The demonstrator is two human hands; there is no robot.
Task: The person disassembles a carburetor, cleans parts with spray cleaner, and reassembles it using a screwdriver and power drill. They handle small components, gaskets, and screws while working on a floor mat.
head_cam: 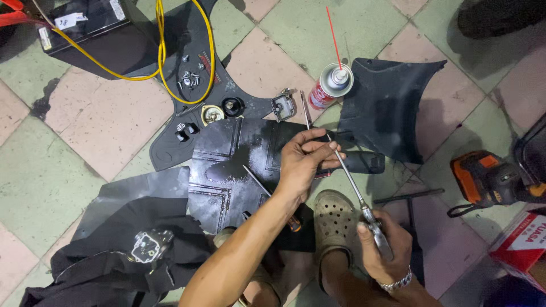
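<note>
1. Head view: your left hand's fingers point(318, 149) are pinched shut around the thin metal rod point(341, 170) near frame centre, steadying its upper part.
2. Your right hand point(382, 244), lower right of centre, is closed tight on the rod's silvery handle end point(376, 230); the grip at both ends looks meant to keep the long shaft from flexing.
3. The rod runs diagonally from upper centre down to that fist, above a wet black panel point(239, 165).
4. Just above, a red-and-white spray can point(329, 88) stands upright with a red straw, close at hand.
5. Upper left: a black battery point(85, 23) with white labels and yellow cables point(162, 57).
6. Far right edge: a red-and-white carton point(520, 244).
</note>
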